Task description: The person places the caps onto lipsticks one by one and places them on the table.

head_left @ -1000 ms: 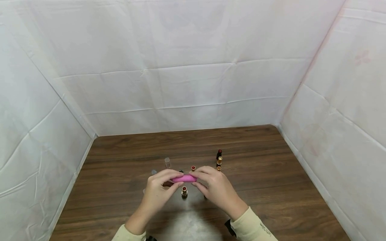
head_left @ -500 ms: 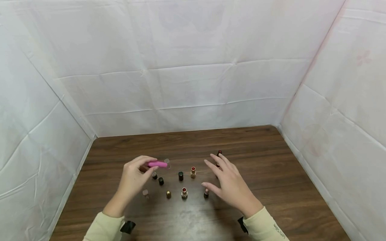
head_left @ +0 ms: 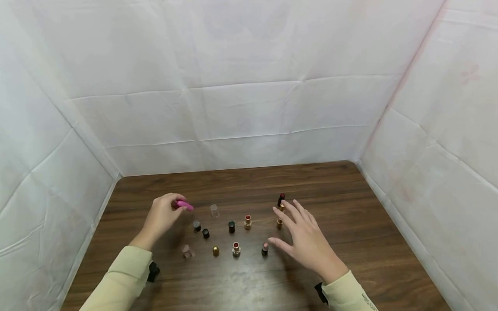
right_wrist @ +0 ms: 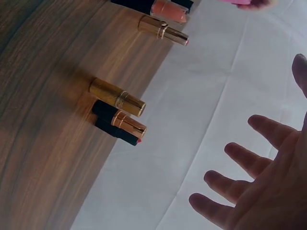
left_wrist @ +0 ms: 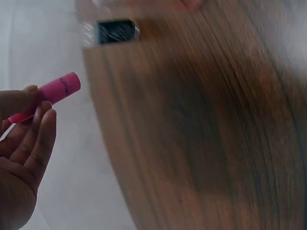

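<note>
Now, white cloth [head_left: 241, 116] walls in the dark wooden table [head_left: 249, 185], and above it hang two hands in quite different shapes. Right hand [head_left: 309, 244]: fingers spread wide, nothing in them, poised beside that side's standing lipsticks; best lifted straight up before any sideways sweep. Over to the left hand [head_left: 160, 216], where the work is: thumb and fingers pinch the pink tube [head_left: 184, 205] above the table's left part, its lettered end sticking out free in the left wrist view. Handy grip, I'd judge, for setting it down: turn it upright, keep the pinch light, release only once the end sits flat. And mind the neighbours! Beyond the right hand's fingertips, the dark-red lipstick [head_left: 282, 199] looks slim enough to topple. Near the tube's tip are the clear cap [head_left: 214, 211] and a clear-topped dark piece [head_left: 197, 226], so approach from above. Smallest of all, the gold cap [head_left: 215, 251] and a short black cap [head_left: 205, 233] could easily skitter if brushed.
</note>
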{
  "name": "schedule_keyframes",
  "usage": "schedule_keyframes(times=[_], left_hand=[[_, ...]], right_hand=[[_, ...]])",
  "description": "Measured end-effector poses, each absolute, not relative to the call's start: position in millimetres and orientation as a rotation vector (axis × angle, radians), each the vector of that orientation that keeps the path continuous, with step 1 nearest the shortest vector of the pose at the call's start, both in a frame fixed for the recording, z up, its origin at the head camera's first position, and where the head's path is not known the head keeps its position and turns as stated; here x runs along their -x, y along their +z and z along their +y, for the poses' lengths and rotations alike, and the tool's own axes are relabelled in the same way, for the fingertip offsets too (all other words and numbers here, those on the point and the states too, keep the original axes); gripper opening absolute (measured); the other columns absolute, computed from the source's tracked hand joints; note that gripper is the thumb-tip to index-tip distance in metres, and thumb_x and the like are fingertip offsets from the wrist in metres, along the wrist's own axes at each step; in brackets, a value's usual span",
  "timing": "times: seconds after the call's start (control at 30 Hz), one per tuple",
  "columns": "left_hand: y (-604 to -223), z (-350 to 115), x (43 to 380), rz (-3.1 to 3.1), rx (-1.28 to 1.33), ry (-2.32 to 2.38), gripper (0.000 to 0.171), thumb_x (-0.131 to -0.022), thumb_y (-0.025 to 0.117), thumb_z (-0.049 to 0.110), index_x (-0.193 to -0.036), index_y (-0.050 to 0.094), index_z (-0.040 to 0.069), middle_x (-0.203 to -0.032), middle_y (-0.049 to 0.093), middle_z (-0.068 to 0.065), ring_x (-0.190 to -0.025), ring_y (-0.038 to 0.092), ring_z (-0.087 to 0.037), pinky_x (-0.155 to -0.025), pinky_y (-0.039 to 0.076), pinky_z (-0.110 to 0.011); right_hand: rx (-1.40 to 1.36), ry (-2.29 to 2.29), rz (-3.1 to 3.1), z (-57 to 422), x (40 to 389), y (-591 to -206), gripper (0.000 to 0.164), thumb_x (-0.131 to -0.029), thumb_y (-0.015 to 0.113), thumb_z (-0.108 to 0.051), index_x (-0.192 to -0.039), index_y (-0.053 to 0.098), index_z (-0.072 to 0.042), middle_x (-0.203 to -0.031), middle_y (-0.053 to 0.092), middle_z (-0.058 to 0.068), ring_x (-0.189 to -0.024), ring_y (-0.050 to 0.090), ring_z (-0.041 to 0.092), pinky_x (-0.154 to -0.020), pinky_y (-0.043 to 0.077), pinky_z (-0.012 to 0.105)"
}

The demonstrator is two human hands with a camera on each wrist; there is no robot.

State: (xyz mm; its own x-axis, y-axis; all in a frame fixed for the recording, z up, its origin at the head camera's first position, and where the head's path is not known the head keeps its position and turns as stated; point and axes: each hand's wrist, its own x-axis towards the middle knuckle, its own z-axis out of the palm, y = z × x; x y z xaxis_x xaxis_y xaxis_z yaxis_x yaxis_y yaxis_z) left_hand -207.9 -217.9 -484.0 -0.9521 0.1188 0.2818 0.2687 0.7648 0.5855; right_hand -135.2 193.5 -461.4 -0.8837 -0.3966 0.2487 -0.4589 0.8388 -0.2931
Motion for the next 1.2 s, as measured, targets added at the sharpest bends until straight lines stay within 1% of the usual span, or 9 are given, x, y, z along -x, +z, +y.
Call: schedule_keyframes(times=[0.23,0.37,0.53,0.8,1.2], left_hand=[[-499.9,-229.4,225.8,-2.830,0.243,-0.912,0.015,-0.096,0.076,-0.003,-0.111,0.075,-0.005,-0.107,0.073,-0.022,-0.094,0.069,-0.035,-0.079,0.059,-0.050],[-505.5,-232.1,230.6,-2.868,0.206,-0.904,0.014,-0.098,0.073,-0.003,-0.112,0.074,-0.005,-0.109,0.072,-0.023,-0.097,0.068,-0.036,-0.083,0.059,-0.052],[-509.0,-233.5,236.1,-2.879,0.190,-0.906,0.015,-0.099,0.071,-0.003,-0.113,0.073,-0.007,-0.111,0.071,-0.025,-0.101,0.068,-0.039,-0.086,0.058,-0.055],[-510.8,-233.2,241.9,-2.896,0.198,-0.898,0.019,-0.098,0.072,-0.003,-0.116,0.072,-0.008,-0.114,0.070,-0.028,-0.110,0.066,-0.044,-0.093,0.056,-0.058],[-512.3,-227.7,244.7,-2.917,0.217,-0.888,0.026,-0.096,0.076,-0.002,-0.121,0.070,-0.008,-0.108,0.069,-0.023,-0.098,0.065,-0.035,-0.085,0.057,-0.053]], right_hand=[[-0.658,0.525,-2.833,194.5,131.6,-463.7,0.080,-0.096,0.072,-0.062,-0.160,0.050,-0.019,-0.169,0.039,0.011,-0.160,0.024,0.042,-0.121,0.031,0.072],[-0.658,0.525,-2.847,195.0,130.4,-464.0,0.080,-0.097,0.071,-0.062,-0.161,0.049,-0.019,-0.170,0.037,0.011,-0.160,0.024,0.042,-0.120,0.031,0.073],[-0.648,0.519,-2.843,194.8,129.3,-463.0,0.079,-0.097,0.072,-0.061,-0.161,0.050,-0.020,-0.168,0.040,0.012,-0.159,0.025,0.042,-0.120,0.031,0.073],[-0.659,0.527,-2.829,194.0,128.2,-464.0,0.079,-0.097,0.072,-0.061,-0.160,0.050,-0.020,-0.166,0.042,0.013,-0.159,0.026,0.042,-0.120,0.031,0.073],[-0.656,0.530,-2.840,194.1,127.4,-466.1,0.078,-0.096,0.073,-0.060,-0.159,0.052,-0.019,-0.167,0.042,0.012,-0.160,0.025,0.042,-0.122,0.030,0.071]])
